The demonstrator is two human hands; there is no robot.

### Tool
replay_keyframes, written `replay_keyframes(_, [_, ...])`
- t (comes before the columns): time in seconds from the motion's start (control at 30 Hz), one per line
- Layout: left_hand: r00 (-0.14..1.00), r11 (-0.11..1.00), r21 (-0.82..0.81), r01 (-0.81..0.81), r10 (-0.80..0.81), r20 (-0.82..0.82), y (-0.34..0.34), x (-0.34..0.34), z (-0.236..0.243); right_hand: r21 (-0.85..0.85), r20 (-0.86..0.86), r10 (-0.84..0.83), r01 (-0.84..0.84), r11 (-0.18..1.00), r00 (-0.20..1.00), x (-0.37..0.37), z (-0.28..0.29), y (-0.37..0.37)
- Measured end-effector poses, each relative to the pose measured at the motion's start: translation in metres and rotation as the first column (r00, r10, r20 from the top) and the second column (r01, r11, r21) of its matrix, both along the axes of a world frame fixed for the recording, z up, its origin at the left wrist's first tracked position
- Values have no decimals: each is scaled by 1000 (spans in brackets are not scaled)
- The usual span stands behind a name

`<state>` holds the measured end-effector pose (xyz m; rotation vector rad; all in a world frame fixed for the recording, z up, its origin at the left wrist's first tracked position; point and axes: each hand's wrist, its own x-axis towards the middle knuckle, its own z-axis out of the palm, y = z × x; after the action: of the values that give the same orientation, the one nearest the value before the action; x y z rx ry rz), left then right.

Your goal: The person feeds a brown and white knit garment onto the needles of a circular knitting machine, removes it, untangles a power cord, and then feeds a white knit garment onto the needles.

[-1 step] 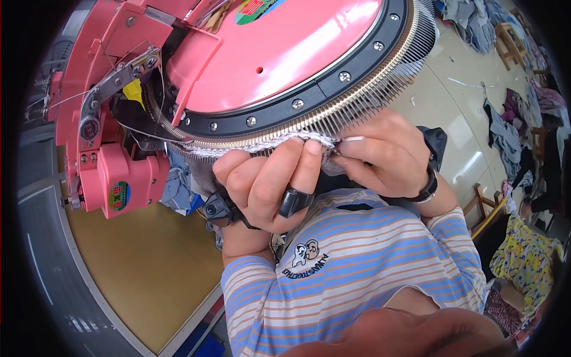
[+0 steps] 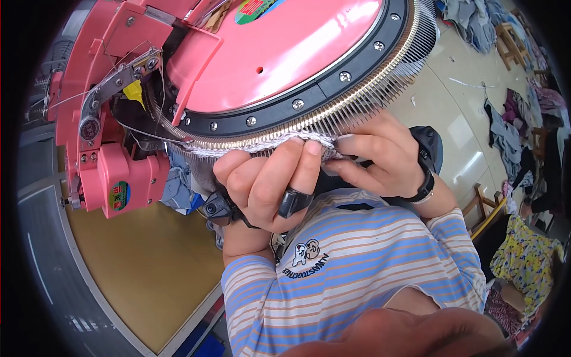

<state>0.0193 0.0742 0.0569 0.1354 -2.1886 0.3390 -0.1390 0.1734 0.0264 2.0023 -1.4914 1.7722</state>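
Note:
A round pink linking machine (image 2: 279, 56) stands in front of me, its dial edged by a ring of thin metal points (image 2: 357, 106). Along the near part of the ring runs the pale, chain-like edge of a grey knit piece (image 2: 259, 145), set on the points. My left hand (image 2: 267, 184), wearing a black ring-shaped device, pinches this edge with its fingertips just below the ring. To its right, my right hand (image 2: 383, 156) grips the free end of the knit between thumb and index finger, close to bare points. Fingers hide part of the fabric.
At the left, the pink machine head (image 2: 128, 178) hangs over a tan board (image 2: 137, 262) with a metal frame. Bluish cloth (image 2: 178, 187) lies behind my left wrist. Across the tiled floor at the right are wooden stools (image 2: 511, 44) and heaped garments (image 2: 505, 140).
My right hand has shifted and tilted slightly, and less of the knit's grey end shows beneath its fingers. My left hand stays in place on the edge.

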Motion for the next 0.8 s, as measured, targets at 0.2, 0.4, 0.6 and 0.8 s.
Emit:
replay_keyframes(0.2, [1000, 999, 42, -13, 13, -1, 2, 1, -3, 65, 258, 172, -195, 979, 951, -5, -11, 9])
replay_keyframes(0.4, [997, 996, 77, -44, 39, 71, 9, 2, 5, -9, 80, 133, -133, 991, 988, -29, 11, 33])
replay_keyframes(0.6, [999, 999, 40, -16, 15, 47, 7, 3, 4, -261, -146, 71, -107, 959, 987, -20, 14, 33])
replay_keyframes(0.8, [998, 998, 7, -67, 67, 17, 5, 3, 1, -139, -87, 42, -53, 989, 995, -20, 16, 24])
